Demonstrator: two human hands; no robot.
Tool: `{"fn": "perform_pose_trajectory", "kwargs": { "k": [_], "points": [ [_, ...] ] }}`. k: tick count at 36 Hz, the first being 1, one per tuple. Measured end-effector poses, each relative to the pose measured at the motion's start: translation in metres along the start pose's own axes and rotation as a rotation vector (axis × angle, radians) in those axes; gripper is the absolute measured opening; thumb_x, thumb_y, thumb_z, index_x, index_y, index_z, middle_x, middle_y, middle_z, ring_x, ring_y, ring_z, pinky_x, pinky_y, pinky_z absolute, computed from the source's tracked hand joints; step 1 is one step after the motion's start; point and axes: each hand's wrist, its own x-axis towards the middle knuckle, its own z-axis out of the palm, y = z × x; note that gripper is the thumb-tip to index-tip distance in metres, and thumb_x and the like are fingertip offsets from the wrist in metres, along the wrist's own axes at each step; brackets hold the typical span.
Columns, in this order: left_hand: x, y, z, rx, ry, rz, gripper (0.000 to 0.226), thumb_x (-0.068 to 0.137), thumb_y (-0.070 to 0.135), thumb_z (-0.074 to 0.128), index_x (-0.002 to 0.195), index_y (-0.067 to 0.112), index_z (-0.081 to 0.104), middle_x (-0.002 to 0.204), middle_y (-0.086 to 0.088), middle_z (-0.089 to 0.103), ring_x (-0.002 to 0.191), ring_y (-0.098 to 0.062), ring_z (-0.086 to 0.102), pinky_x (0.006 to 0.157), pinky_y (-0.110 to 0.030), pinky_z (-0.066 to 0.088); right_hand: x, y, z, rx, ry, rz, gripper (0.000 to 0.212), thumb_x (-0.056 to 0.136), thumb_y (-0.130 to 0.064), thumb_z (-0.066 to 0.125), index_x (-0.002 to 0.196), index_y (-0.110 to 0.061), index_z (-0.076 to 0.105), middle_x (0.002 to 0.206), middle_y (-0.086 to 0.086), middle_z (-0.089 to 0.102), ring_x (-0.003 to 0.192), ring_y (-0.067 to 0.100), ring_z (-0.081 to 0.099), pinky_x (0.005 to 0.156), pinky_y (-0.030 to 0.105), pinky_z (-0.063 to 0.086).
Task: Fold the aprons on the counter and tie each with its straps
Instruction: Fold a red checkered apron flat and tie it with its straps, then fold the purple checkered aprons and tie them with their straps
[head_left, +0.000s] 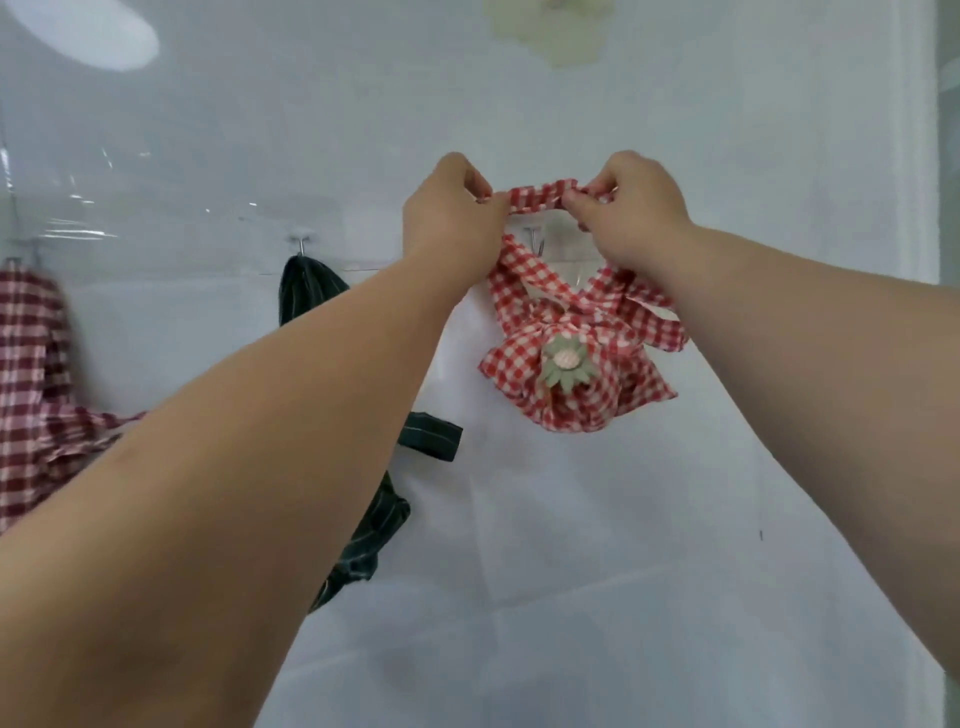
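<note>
A red-and-white checked apron (571, 384) is folded into a bundle tied with its straps, a green fabric flower on its front. It hangs in the air before a white tiled wall. Its neck strap (543, 195) stretches level between my hands. My left hand (452, 218) pinches the strap's left end, and my right hand (634, 208) pinches its right end. A metal wall hook (535, 239) shows just below the stretched strap, behind the bundle's straps.
A white apron (571, 519) hangs flat on the wall behind the bundle. A dark green striped apron (306, 291) hangs from a hook (300, 243) to the left. A dark red checked apron (31, 374) hangs at the far left edge.
</note>
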Motion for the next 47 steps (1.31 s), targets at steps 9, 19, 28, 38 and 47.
{"fn": "perform_pose_trajectory", "kwargs": {
  "k": [9, 19, 28, 38, 47],
  "points": [
    [-0.021, -0.019, 0.010, 0.502, -0.025, 0.325, 0.006, 0.094, 0.020, 0.048, 0.088, 0.017, 0.047, 0.082, -0.005, 0.057, 0.078, -0.027, 0.053, 0.060, -0.032, 0.039, -0.021, 0.027, 0.033, 0.025, -0.033, -0.078, 0.024, 0.092, -0.030, 0.059, 0.079, -0.015, 0.046, 0.070, -0.011, 0.038, 0.079, 0.017, 0.042, 0.053, 0.025, 0.025],
    [-0.087, -0.015, -0.024, 0.468, -0.304, 0.176, 0.032, 0.100, 0.030, 0.042, 0.126, 0.017, 0.056, 0.114, -0.001, 0.064, 0.090, -0.017, 0.054, 0.071, -0.028, 0.040, -0.096, 0.006, 0.003, -0.057, -0.206, -0.012, 0.035, 0.098, -0.031, 0.047, 0.128, -0.013, 0.049, 0.127, 0.007, 0.054, 0.115, 0.023, 0.050, 0.082, 0.024, 0.032],
    [-0.161, -0.018, -0.083, 0.273, -0.282, 0.086, 0.024, 0.093, 0.021, 0.051, 0.105, 0.016, 0.071, 0.090, 0.004, 0.068, 0.083, -0.014, 0.063, 0.075, -0.026, 0.052, -0.186, -0.019, -0.018, 0.008, 0.004, 0.046, 0.020, 0.093, -0.015, 0.046, 0.104, -0.010, 0.062, 0.103, 0.005, 0.064, 0.091, 0.020, 0.055, 0.073, 0.024, 0.036],
    [-0.245, -0.044, -0.098, 0.024, -0.478, -0.122, 0.029, 0.091, 0.020, 0.055, 0.119, 0.020, 0.064, 0.076, 0.012, 0.061, 0.085, -0.019, 0.066, 0.073, -0.028, 0.052, -0.292, -0.038, -0.031, 0.100, -0.131, 0.256, 0.014, 0.086, -0.011, 0.051, 0.090, -0.020, 0.062, 0.069, -0.006, 0.053, 0.066, 0.012, 0.048, 0.058, 0.021, 0.037],
    [-0.376, -0.072, -0.087, -0.164, -0.819, -0.442, 0.013, 0.091, 0.016, 0.058, 0.098, 0.023, 0.067, 0.085, 0.003, 0.067, 0.078, -0.013, 0.064, 0.075, -0.031, 0.051, -0.408, 0.006, -0.044, -0.054, -0.434, 0.572, 0.018, 0.091, -0.012, 0.051, 0.104, -0.018, 0.061, 0.087, -0.002, 0.055, 0.080, 0.015, 0.052, 0.062, 0.019, 0.037]
  ]
}}
